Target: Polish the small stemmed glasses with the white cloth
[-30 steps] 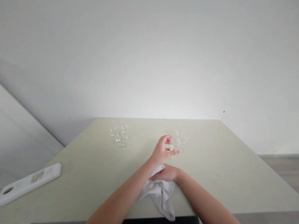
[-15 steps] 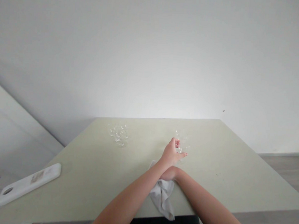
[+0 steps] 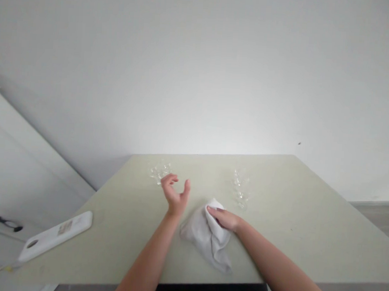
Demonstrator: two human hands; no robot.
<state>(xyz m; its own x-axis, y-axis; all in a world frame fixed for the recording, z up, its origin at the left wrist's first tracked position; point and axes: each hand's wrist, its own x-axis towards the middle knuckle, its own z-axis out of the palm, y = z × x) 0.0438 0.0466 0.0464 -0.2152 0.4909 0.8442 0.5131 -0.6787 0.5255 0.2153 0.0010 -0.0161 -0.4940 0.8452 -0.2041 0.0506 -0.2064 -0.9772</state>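
Note:
My left hand (image 3: 175, 193) is raised over the table, thumb apart from its curled fingers, with nothing visible in its grasp. Just beyond its fingertips stands a cluster of clear, shiny glass-like pieces (image 3: 157, 171), partly hidden by the hand. A white cloth (image 3: 205, 238) lies crumpled near the front of the table. My right hand (image 3: 224, 218) grips its upper right part, thumb on top and fingers tucked in the folds. Beyond that hand, a second group of clear, glass-like pieces (image 3: 240, 194) stands on the right; their exact kind is too faint to tell.
The pale table (image 3: 283, 203) reaches back to a plain wall (image 3: 212, 76). At its left edge lies a white board with an oval hole (image 3: 57, 236). A white cabinet with a dark handle (image 3: 7, 224) stands to the left.
My left hand has moved from the right-hand clear pieces to the left-hand ones, uncrossing from my right arm. My right hand, mostly hidden before, now shows on the cloth, which is more spread out.

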